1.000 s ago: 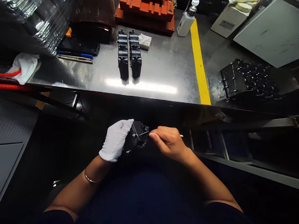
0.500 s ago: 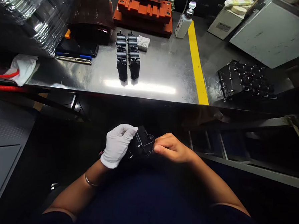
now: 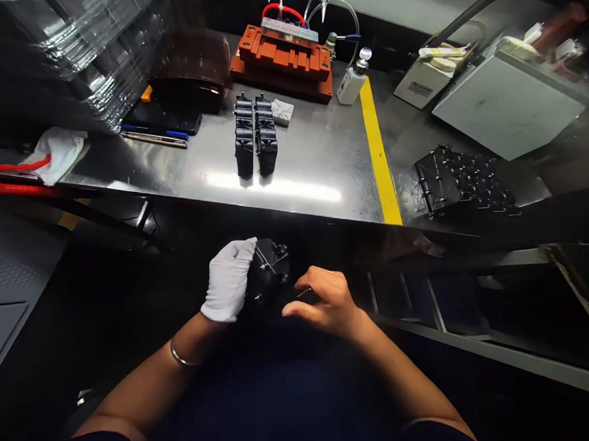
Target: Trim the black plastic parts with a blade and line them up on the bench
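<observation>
My left hand (image 3: 228,279), in a white glove, is closed on the left edge of a black molded plastic part (image 3: 268,265). The part is tilted, with thin metal pins and small knobs showing on its face. My bare right hand (image 3: 327,298) is apart from it, just to the right, thumb and forefinger spread. A thin shiny sliver (image 3: 304,292) shows between those fingers; I cannot tell what it is or whether it is held. Two similar black parts (image 3: 244,135) stand side by side on the metal bench (image 3: 317,156).
An orange fixture (image 3: 286,59) sits at the back, near a white pump bottle (image 3: 351,85) and a small white block (image 3: 282,112). Right of the yellow tape (image 3: 377,152) lie several black pinned parts (image 3: 467,180). Stacked clear trays (image 3: 96,52) rise at left.
My right hand has come away from the part, and its thumb and fingers have spread. My left hand still grips the part, now slightly farther left. The view has tilted up.
</observation>
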The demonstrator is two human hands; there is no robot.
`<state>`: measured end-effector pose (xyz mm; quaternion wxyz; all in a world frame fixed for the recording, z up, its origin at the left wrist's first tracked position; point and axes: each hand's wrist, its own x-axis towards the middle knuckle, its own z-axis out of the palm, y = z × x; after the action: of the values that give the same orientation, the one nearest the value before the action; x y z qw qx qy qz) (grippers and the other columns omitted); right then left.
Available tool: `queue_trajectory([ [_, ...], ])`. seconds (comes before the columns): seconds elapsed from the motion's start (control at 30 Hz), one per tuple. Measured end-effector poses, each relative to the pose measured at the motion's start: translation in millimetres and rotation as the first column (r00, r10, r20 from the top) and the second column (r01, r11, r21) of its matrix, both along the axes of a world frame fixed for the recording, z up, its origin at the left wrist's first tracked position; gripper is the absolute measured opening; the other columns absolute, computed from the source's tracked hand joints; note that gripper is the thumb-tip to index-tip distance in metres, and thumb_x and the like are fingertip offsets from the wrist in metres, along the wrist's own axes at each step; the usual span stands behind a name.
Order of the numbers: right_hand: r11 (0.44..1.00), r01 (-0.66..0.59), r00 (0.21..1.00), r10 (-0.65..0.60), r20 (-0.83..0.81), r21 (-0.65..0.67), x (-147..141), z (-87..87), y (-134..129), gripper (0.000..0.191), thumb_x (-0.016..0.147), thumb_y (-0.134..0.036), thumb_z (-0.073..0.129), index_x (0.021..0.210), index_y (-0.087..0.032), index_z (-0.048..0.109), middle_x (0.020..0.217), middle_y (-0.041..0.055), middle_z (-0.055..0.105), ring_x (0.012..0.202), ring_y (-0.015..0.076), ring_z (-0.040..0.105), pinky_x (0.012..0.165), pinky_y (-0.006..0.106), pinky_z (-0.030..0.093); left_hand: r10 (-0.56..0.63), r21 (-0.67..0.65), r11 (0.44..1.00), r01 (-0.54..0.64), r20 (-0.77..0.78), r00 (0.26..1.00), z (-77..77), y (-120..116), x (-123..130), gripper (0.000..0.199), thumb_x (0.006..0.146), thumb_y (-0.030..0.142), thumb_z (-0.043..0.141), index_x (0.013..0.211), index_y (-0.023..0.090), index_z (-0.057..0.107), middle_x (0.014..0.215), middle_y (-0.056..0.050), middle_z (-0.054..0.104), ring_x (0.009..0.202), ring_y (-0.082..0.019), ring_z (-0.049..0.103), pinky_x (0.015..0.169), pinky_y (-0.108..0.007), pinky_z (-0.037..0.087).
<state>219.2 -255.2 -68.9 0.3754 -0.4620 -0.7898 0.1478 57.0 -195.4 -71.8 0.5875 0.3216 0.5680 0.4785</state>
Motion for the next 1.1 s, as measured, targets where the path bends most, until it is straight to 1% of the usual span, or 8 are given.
queue_trajectory([
  [0.1,0.978,0.176,0.984,-0.170,0.061,-0.116,-8,-6.1,5,0.068,0.076,-0.054,0.068,0.128,-0.013,0.052,0.076,0.0065,0.070,0.060,0.0173,0.065,0.057,0.027,0.051,0.079,-0.039,0.997,-0.070,0.308,0.948,8.6,24,15,0.036,0.077,0.052,0.065,0.081,0.016,0.063,0.069,0.002,0.064,0.063,-0.011,0.060,0.062,-0.023,0.049],
  [0.17,0.923,0.310,0.951,-0.295,0.096,-0.230,-4,0.4,26,0.073,0.078,-0.045,0.067,0.139,-0.016,0.041,0.076,0.0038,0.071,0.059,0.0179,0.067,0.058,0.028,0.053,0.005,0.029,0.999,-0.021,0.466,0.885,16.4,38,22,0.030,0.080,0.045,0.064,0.093,0.018,0.064,0.086,-0.001,0.069,0.082,-0.014,0.065,0.078,-0.027,0.052],
  [0.33,0.692,0.646,0.762,-0.559,0.327,-0.322,35,45.8,144,0.058,0.082,-0.041,0.059,0.134,-0.018,0.048,0.096,0.0094,0.071,0.089,0.0257,0.067,0.080,0.038,0.051,-0.124,-0.014,0.990,0.144,0.426,0.896,15.0,42,11,0.036,0.072,0.028,0.077,0.103,0.020,0.062,0.110,-0.005,0.067,0.104,-0.018,0.063,0.094,-0.035,0.049],
  [0.47,0.689,0.617,0.787,-0.520,0.332,-0.381,40,59.1,230,0.050,0.076,-0.042,0.067,0.116,-0.012,0.063,0.113,0.0153,0.068,0.104,0.0302,0.063,0.086,0.037,0.049,-0.211,-0.057,0.968,0.243,0.329,0.920,-5.4,32,-4,0.035,0.077,0.033,0.071,0.108,0.018,0.062,0.110,-0.008,0.069,0.098,-0.018,0.066,0.095,-0.038,0.050],
  [0.6,0.693,0.598,0.801,-0.525,0.288,-0.403,17,50.4,266,0.045,0.080,-0.052,0.061,0.105,-0.015,0.070,0.108,0.0113,0.071,0.102,0.0273,0.065,0.083,0.031,0.050,-0.219,-0.084,0.965,0.247,0.253,0.942,-18.7,27,-8,0.035,0.077,0.035,0.071,0.105,0.016,0.063,0.104,-0.009,0.070,0.093,-0.019,0.067,0.094,-0.039,0.051],
  [0.77,0.633,0.702,0.711,-0.656,0.254,-0.327,70,59.4,232,0.041,0.081,-0.057,0.060,0.112,-0.031,0.068,0.110,-0.0028,0.071,0.099,0.0153,0.065,0.086,0.022,0.047,-0.212,-0.121,0.965,0.235,0.173,0.962,-35.7,29,-28,0.040,0.077,0.040,0.071,0.110,0.019,0.062,0.108,-0.006,0.070,0.097,-0.019,0.067,0.098,-0.038,0.049],
  [0.97,0.125,0.978,0.173,-0.933,0.314,-0.167,217,69.4,116,0.042,0.086,-0.025,0.055,0.124,-0.010,0.055,0.129,0.0255,0.052,0.117,0.0364,0.054,0.097,0.049,0.037,-0.288,-0.236,0.923,0.303,0.098,0.953,-52.3,25,-41,0.045,0.077,0.046,0.069,0.112,0.018,0.061,0.110,-0.007,0.070,0.101,-0.021,0.067,0.099,-0.038,0.048],
  [1.1,0.106,0.976,0.158,-0.945,0.287,-0.188,259,51.3,82,0.038,0.077,-0.026,0.062,0.112,-0.012,0.061,0.109,0.0203,0.061,0.102,0.0319,0.059,0.089,0.043,0.040,-0.429,-0.191,0.873,0.448,0.133,0.893,-37.5,19,-11,0.044,0.076,0.042,0.071,0.108,0.013,0.063,0.101,-0.010,0.072,0.091,-0.020,0.069,0.089,-0.033,0.053],
])
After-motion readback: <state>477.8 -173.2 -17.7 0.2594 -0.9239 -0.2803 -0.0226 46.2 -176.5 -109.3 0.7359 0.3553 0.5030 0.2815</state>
